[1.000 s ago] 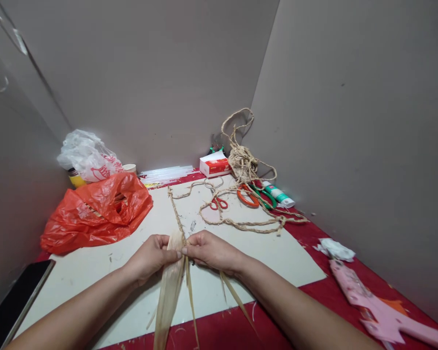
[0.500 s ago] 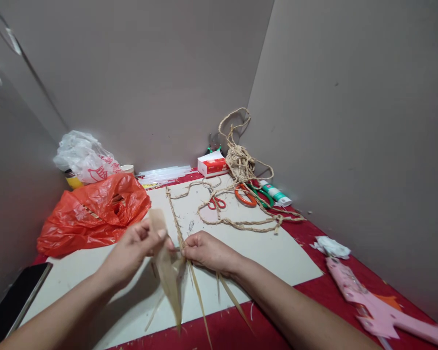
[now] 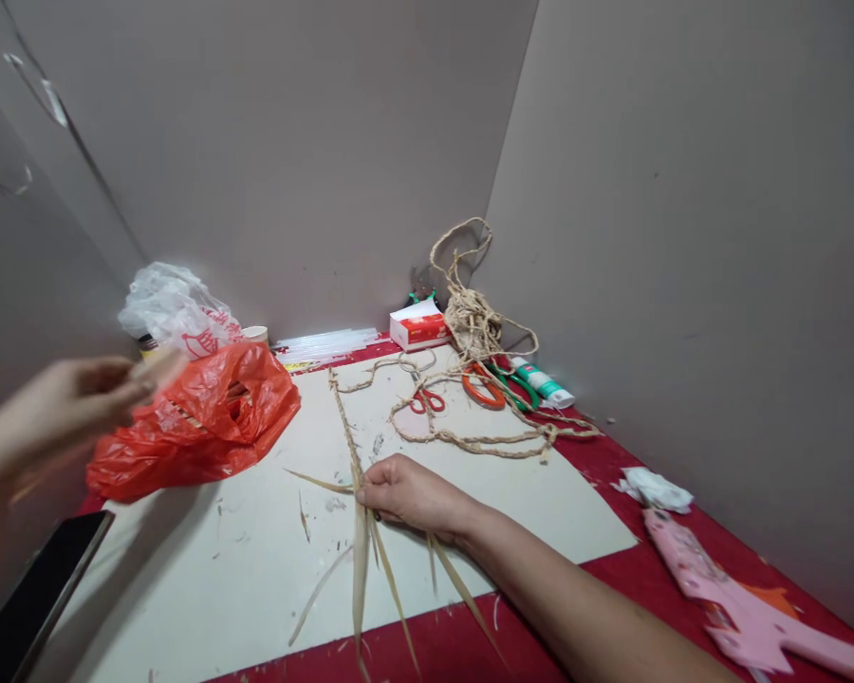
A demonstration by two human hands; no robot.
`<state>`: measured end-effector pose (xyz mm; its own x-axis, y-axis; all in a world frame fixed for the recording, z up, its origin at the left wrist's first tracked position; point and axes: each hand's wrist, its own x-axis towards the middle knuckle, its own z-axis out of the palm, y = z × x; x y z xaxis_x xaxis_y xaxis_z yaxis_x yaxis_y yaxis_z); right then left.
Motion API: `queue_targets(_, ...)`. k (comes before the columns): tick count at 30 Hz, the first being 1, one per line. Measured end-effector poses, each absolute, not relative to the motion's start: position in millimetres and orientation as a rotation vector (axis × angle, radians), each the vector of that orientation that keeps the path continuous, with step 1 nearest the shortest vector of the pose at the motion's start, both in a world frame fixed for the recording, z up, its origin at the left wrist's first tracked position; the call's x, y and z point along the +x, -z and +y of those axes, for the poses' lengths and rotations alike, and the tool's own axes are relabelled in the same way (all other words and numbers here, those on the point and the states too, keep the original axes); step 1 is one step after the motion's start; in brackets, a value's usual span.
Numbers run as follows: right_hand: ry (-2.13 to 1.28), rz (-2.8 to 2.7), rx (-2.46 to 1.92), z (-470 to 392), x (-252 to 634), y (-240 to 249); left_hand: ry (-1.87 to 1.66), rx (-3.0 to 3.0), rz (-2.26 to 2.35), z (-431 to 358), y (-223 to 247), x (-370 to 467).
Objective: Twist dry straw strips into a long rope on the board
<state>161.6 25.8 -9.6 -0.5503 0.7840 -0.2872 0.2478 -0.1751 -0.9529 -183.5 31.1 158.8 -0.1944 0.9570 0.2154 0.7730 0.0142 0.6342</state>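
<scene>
My right hand [image 3: 405,493] is closed on the lower end of a braided straw cord [image 3: 344,427] lying over the white board [image 3: 256,560]. Loose flat strands [image 3: 360,569] fan out below and to the left of my fingertips. Off to the left, my left hand [image 3: 106,394] is raised near the red plastic bag [image 3: 220,417]. A pale, blurred strip [image 3: 162,366] sits at its fingertips, which are pressed together.
Coiled braided rope [image 3: 473,323] lies at the back right, with red scissors [image 3: 427,401], orange handles [image 3: 482,389] and a green-white tube [image 3: 545,383] nearby. A pink glue gun [image 3: 733,598] lies right. A black phone [image 3: 43,588] is at left.
My left hand has moved left and up, away from the braid, toward the red bag. My right hand has kept its grip; a strand now points left from it.
</scene>
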Motion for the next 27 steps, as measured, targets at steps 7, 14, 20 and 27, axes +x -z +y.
queue_targets(7,-1.906,-1.589,-1.146,25.6,162.7,2.8,-0.583,1.879,1.576,10.0,-69.2,-62.8)
queue_targets(14,-1.963,-1.528,-1.039,26.4,161.3,4.8,-0.670,1.217,1.210,18.9,-12.1,-9.0)
queue_targets(20,-2.024,-1.482,-1.026,27.7,163.5,1.0,-0.810,1.131,1.158,20.2,-15.6,-13.3)
queue_targets(27,-2.112,-1.458,-0.957,28.2,166.4,-0.5,-0.728,1.546,1.103,7.9,-21.5,-21.0)
